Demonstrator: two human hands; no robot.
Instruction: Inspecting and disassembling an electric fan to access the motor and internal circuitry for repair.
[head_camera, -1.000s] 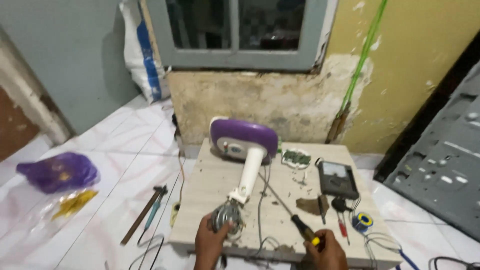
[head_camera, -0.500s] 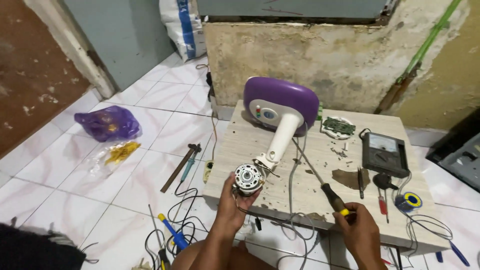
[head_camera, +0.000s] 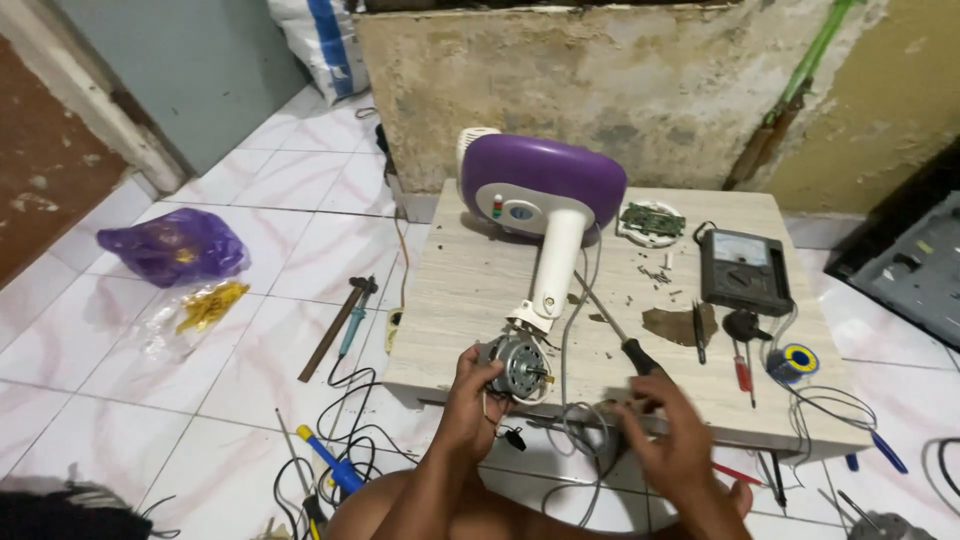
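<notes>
Fan motor in hand at the near edge of the worktop.

Left hand clasped around the motor, just below the white neck of the purple fan base. Right hand loose and empty, fingers spread beside the black-handled screwdriver right of the motor. Judged: mid-disassembly; picking up the screwdriver likely called for.

Low wooden table on white tiled floor: purple fan base at back edge, circuit board and multimeter toward back right corner, solder roll and red-handled screwdriver near right edge, black-handled screwdriver mid-table, motor at front edge. Floor left of table: hammer, purple bag, blue-handled tool, loose wires.
</notes>
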